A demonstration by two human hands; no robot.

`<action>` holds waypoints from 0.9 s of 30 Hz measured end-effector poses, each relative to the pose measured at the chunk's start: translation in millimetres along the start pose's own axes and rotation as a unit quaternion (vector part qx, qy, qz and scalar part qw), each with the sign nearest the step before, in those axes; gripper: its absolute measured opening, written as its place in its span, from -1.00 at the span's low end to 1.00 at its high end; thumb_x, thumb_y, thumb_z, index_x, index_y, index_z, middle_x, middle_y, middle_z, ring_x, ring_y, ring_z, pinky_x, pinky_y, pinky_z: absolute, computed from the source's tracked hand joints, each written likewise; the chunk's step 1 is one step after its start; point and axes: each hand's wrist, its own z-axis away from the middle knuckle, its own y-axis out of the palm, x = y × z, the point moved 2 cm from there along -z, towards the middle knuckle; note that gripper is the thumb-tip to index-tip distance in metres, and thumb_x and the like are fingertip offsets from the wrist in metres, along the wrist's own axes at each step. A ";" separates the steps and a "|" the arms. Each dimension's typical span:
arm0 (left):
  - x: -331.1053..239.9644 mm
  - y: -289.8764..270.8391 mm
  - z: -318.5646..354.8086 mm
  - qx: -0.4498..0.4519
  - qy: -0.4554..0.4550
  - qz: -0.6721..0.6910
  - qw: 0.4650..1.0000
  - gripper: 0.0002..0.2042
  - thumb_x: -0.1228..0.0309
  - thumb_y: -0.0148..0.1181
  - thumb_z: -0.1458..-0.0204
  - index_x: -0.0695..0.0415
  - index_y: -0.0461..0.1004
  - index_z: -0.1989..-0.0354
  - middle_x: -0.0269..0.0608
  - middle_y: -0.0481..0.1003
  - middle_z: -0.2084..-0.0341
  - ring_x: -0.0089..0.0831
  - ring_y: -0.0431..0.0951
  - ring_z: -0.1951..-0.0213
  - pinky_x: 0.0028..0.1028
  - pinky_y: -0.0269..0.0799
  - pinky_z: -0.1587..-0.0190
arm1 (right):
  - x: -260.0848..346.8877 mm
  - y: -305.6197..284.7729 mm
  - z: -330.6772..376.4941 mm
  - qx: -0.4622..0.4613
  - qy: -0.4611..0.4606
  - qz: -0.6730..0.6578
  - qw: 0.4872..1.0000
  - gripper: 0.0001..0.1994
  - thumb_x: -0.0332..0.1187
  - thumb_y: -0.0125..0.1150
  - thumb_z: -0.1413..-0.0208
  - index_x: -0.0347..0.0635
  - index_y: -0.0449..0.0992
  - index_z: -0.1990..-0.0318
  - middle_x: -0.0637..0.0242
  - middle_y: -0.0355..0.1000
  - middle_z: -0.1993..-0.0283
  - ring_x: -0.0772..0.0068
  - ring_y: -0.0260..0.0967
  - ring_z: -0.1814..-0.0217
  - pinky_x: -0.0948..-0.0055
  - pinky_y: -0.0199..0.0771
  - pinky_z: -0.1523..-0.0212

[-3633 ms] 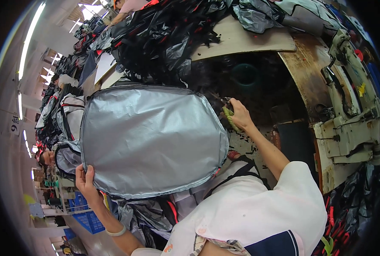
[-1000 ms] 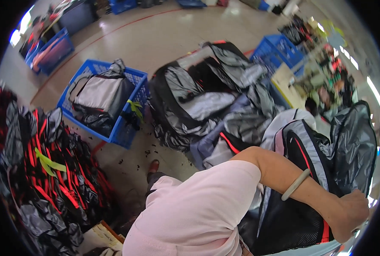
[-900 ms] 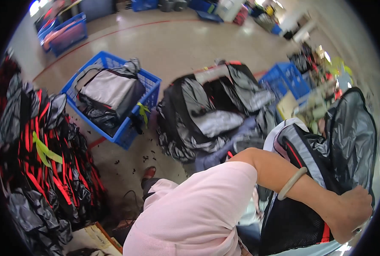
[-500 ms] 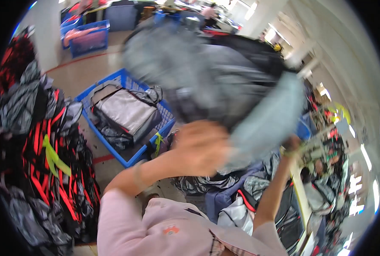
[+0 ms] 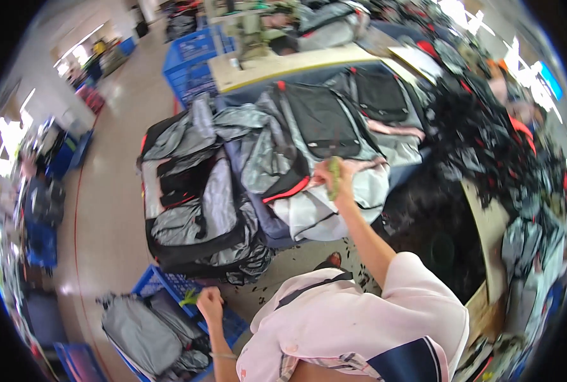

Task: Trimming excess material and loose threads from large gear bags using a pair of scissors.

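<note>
A grey backpack with a black front panel (image 5: 318,121) lies on the pile of bags at the bench. My right hand (image 5: 327,173) is at its lower edge, fingers curled on the fabric beside a red-trimmed flap; a green band shows by the wrist. My left hand (image 5: 210,300) hangs apart from the pile, fingers curled in and nothing visible in them. It is over the rim of a blue crate (image 5: 153,280), close to a yellow-green ribbon (image 5: 188,297). Inside the crate is a grey bag (image 5: 145,331). A silver-and-black open bag (image 5: 201,191) rests left of the backpack.
A pale tabletop (image 5: 258,69) runs behind the bags, with stacked blue crates (image 5: 191,60) at its left end. Black straps (image 5: 468,127) are heaped on the right. A dark bin-like hollow (image 5: 430,229) lies below them. An aisle floor (image 5: 121,165) stretches along the left.
The view has swung right toward the bench. The grey bag that was blurred in the air before me is no longer held up. My left hand has come down beside the crate.
</note>
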 end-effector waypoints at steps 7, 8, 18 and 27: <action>-179.8 194.9 -215.7 0.185 0.126 0.074 0.972 -0.83 0.38 0.16 -0.01 0.24 0.50 0.35 -0.36 0.44 0.61 -0.64 0.40 0.60 -0.64 0.31 0.55 | 66.1 -273.7 49.0 -0.372 -0.034 0.031 0.927 -0.85 -0.52 0.26 0.07 -0.27 0.35 0.45 0.36 0.30 0.59 0.55 0.26 0.66 0.58 0.33 0.62; -201.6 241.3 -231.6 0.193 0.110 0.068 0.973 -0.77 0.31 0.18 0.01 0.25 0.50 0.33 -0.33 0.45 0.58 -0.63 0.41 0.57 -0.64 0.33 0.54 | 77.1 -301.4 64.3 -0.404 -0.026 0.038 0.914 -0.83 -0.54 0.26 0.07 -0.26 0.33 0.45 0.37 0.30 0.58 0.58 0.23 0.66 0.59 0.31 0.63; -234.0 454.7 -324.4 0.183 -0.070 0.124 0.973 -0.54 0.32 0.37 0.25 0.50 0.45 0.28 0.07 0.51 0.33 -0.31 0.51 0.30 -0.36 0.38 0.20 | 138.1 -408.3 132.8 -0.583 0.016 0.118 0.804 -0.82 -0.43 0.25 0.03 -0.17 0.32 0.45 0.44 0.26 0.63 0.63 0.19 0.69 0.66 0.19 0.69; -453.6 272.8 -333.7 0.243 0.276 -0.125 0.921 -0.74 0.28 0.29 0.24 0.23 0.43 0.65 -0.42 0.34 0.73 -0.58 0.28 0.62 -0.42 0.22 0.56 | 169.3 -430.4 26.6 -0.486 -0.051 0.084 0.868 -0.82 -0.44 0.27 0.04 -0.21 0.34 0.44 0.42 0.26 0.60 0.61 0.21 0.67 0.67 0.13 0.67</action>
